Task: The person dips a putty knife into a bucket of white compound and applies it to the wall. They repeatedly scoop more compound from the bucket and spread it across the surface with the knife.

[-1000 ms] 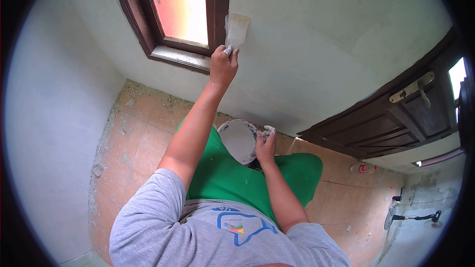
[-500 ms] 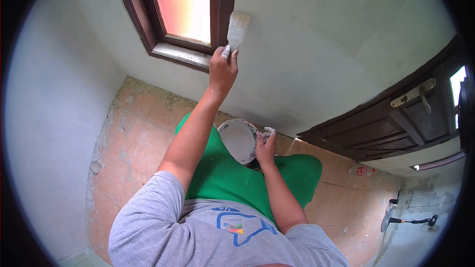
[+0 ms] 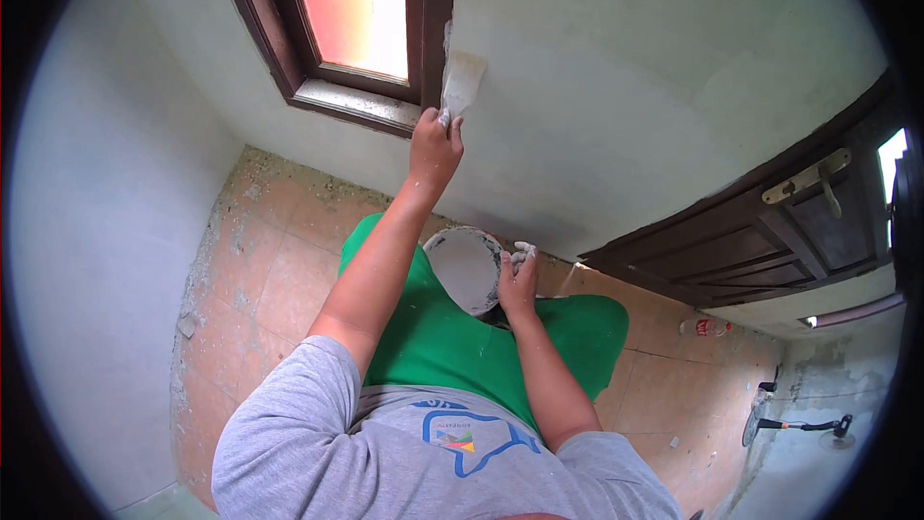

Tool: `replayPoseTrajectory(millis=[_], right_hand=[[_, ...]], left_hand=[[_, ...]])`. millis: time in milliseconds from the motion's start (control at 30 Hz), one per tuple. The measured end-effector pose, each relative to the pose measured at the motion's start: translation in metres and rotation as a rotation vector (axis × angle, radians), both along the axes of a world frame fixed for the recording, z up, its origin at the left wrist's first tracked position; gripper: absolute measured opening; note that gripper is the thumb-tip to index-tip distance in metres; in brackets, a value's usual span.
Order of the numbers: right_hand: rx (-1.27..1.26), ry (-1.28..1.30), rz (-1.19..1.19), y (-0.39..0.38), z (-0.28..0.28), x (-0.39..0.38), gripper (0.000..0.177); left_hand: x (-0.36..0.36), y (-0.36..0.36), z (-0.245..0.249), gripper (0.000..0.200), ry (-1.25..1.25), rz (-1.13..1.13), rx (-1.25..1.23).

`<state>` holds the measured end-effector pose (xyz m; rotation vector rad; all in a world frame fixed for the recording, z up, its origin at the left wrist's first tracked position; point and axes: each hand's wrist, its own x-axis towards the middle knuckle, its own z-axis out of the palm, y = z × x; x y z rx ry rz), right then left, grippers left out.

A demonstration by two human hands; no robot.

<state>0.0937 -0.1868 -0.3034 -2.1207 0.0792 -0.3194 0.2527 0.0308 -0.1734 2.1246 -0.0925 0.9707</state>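
My left hand [image 3: 436, 146] is closed on a flat paintbrush [image 3: 463, 79], its pale bristles pointing up the wall [image 3: 577, 67] just right of the dark window frame [image 3: 438, 29]. White paint marks the fingers. Between my legs stands a round bucket [image 3: 465, 270] of whitish paint with a smeared rim. Beside its right rim is my right hand [image 3: 518, 279], thumb against the edge and paint-covered fingers loosely curled and apart from the thumb. Nothing is seen in that hand.
A dark wooden door [image 3: 741, 241] with a metal handle [image 3: 828, 188] is on the right. A bottle with a red label [image 3: 705, 327] lies on the tiled floor [image 3: 279, 279]. Farther right is a fan-like object [image 3: 799, 426]. Grey debris [image 3: 186, 325] lies by the left wall.
My left hand and the brush have moved a little down the wall, toward me. My right hand stays beside the bucket.
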Motion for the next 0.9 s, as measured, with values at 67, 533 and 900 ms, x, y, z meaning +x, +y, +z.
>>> replayPoseTrajectory(millis=[67, 533, 900], right_hand=[[0.015, 0.01, 0.01, 0.0, 0.0, -0.002, 0.032], [0.277, 0.299, 0.42, 0.023, 0.02, 0.029, 0.031], [1.073, 0.531, 0.437, 0.065, 0.023, 0.045, 0.023]], left_hand=[[-0.007, 0.0, -0.026, 0.014, 0.031, -0.005, 0.011], [-0.11, -0.029, -0.073, 0.02, 0.405, -0.127, -0.454], [-0.111, -0.012, -0.099, 0.028, 0.814, -0.566, -0.945]])
